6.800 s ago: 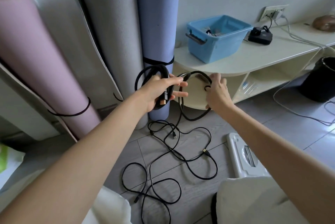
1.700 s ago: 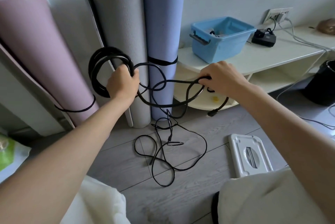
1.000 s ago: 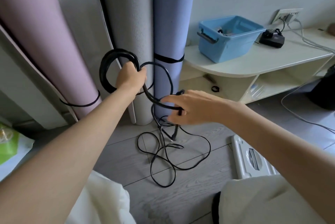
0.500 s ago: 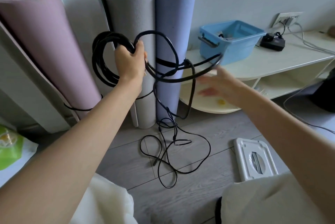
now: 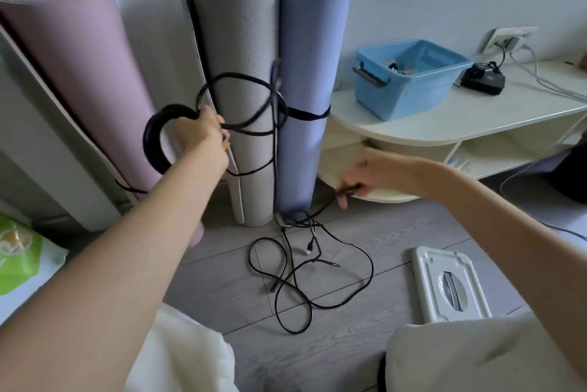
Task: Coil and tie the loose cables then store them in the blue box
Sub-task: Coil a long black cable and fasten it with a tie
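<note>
Along the bottom edge of the frame, pale fabric covers the person's knees, with a white plastic stand point(image 5: 448, 285) on the grey floor at lower right. Just beyond, near the centre, loose black cables point(image 5: 313, 277) lie tangled on the floor, their ends and plugs showing among the loops.

Above them, the right hand point(image 5: 379, 169) reaches low toward the centre; it is motion-blurred, but its fingers appear curled down, pinching a black cable end that trails to the floor tangle. At centre left the left hand point(image 5: 200, 131) is closed in a fist round a thick black coil point(image 5: 152, 140), which hangs to its left, while 1 or 2 looser loops rise up and to the right in front of the mats.

Behind the hands, 3 rolled mats stand against the wall: a pink mat point(image 5: 73, 74) at left, a grey mat point(image 5: 235, 74) in the middle and a lilac mat point(image 5: 313, 58) beside it.

Farther off at upper right, the blue box point(image 5: 409, 79) sits on a white shelf unit point(image 5: 460, 120), with some items inside and a black charger point(image 5: 482, 79) just to its right.
</note>
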The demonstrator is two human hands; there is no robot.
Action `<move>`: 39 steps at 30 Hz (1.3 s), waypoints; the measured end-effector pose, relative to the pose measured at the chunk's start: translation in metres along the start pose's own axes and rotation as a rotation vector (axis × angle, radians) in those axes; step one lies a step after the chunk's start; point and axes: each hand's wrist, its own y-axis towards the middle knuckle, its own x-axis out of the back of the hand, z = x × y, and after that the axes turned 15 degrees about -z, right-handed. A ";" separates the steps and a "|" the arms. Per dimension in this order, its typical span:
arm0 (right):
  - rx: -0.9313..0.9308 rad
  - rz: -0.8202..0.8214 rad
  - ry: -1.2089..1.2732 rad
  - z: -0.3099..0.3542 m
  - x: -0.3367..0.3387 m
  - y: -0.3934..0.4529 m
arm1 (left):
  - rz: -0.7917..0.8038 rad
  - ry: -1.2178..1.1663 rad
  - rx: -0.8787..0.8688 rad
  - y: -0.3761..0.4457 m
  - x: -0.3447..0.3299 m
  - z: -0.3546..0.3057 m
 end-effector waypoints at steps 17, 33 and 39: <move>-0.229 -0.249 0.154 -0.005 -0.040 0.034 | 0.383 -0.136 0.053 -0.059 0.001 -0.026; 0.511 -0.723 1.455 0.104 0.034 0.041 | 0.529 -0.240 -0.345 -0.084 0.015 -0.054; 0.571 -0.712 1.563 0.128 0.048 0.016 | 0.499 -0.297 -0.671 -0.087 0.015 -0.064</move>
